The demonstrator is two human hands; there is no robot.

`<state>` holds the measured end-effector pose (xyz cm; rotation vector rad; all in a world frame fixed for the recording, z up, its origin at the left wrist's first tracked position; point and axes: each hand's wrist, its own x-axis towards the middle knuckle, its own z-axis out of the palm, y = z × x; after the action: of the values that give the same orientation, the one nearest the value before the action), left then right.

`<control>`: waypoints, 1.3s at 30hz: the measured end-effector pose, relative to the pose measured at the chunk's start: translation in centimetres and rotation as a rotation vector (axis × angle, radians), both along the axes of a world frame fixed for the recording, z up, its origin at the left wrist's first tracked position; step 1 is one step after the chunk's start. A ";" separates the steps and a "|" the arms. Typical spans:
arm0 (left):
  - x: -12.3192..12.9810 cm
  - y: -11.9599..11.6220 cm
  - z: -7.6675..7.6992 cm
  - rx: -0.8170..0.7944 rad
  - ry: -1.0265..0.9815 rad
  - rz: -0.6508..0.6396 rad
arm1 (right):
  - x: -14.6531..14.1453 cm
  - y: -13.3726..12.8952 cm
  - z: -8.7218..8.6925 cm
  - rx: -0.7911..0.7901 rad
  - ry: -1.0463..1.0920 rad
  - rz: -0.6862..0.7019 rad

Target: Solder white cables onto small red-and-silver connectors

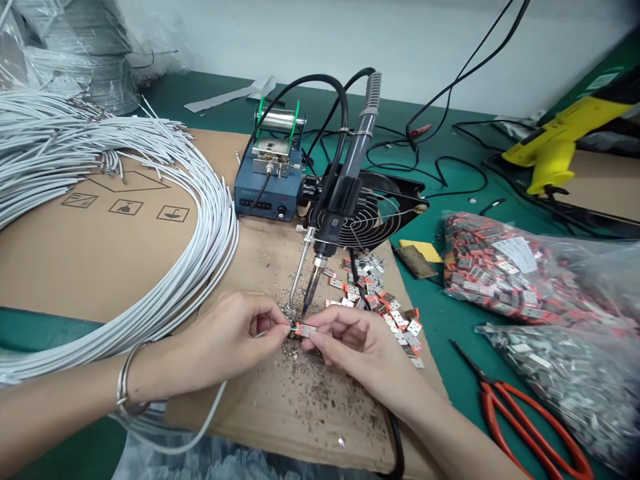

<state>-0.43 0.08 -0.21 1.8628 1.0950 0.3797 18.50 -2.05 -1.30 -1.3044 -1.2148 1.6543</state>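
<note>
Between thumb and fingers, my right hand (363,343) pinches a small USB connector (305,330) with a red board and metal shell. My left hand (235,333) is closed in a pinch at the connector's left end, on the tip of a white cable (215,410) that trails below my wrist; the wire end itself is mostly hidden. Just above the connector is the tip of a soldering iron (325,220), held slanting in a stand. A thin metal solder feed tube (300,270) ends beside the tip. Dark solder specks litter the cardboard (260,413) underneath.
A big coil of white cables (215,247) lies left. Behind stand a blue solder feeder (270,193) and black fan (380,213). Loose USB connectors (400,323) are piled right, near bagged connectors (500,267), bagged metal shells (555,380), red-handled scissors (525,427) and a yellow tool (560,143).
</note>
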 end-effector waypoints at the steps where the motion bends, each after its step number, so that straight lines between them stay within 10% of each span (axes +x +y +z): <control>1: 0.0 0.0 0.1 0.004 0.010 -0.004 | 0.0 0.0 0.0 0.001 0.001 0.000; 39: 0.6 -0.1 0.3 -0.006 -0.003 0.087 | 0.1 0.0 0.0 0.011 0.024 -0.028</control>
<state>0.19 -0.02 0.08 1.8135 1.1766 0.4284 18.59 -2.05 -1.31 -1.2851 -1.1847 1.6364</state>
